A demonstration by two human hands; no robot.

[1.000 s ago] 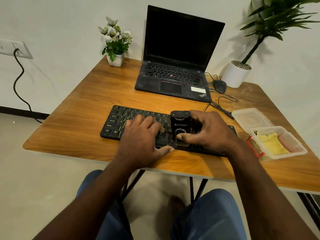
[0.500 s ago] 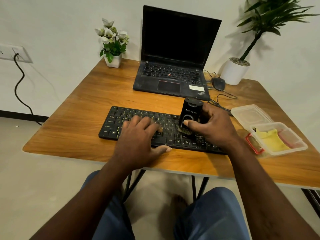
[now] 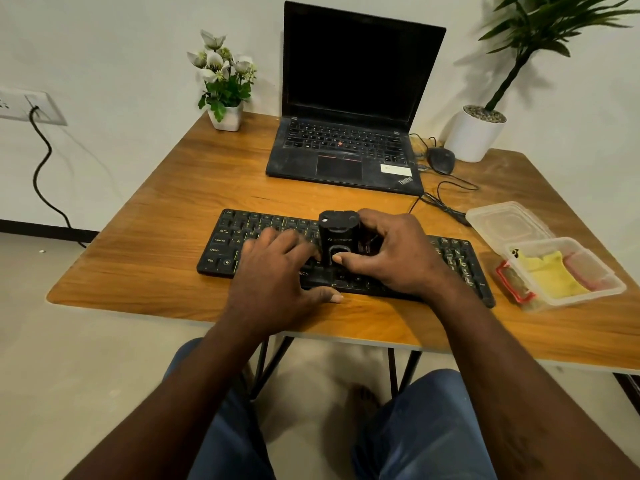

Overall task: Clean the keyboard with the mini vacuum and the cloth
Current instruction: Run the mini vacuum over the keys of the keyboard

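Right hand (image 3: 398, 254) grips the mini vacuum (image 3: 338, 233), fingers curled round its far side and thumb across its near face. Vacuum stands upright on the keyboard (image 3: 225, 247), about mid-length. Left hand (image 3: 277, 275) lies flat and relaxed on the keys at 9 o'clock of the vacuum, holding nothing. Keyboard sits on the wooden table (image 3: 138, 265), toward its near edge. Yellow cloth (image 3: 550, 275) lies in a clear container (image 3: 588, 297) at 3 o'clock of the keyboard, just beside it. Laptop (image 3: 346, 161) stands open at 12 o'clock of the keyboard, apart from it.
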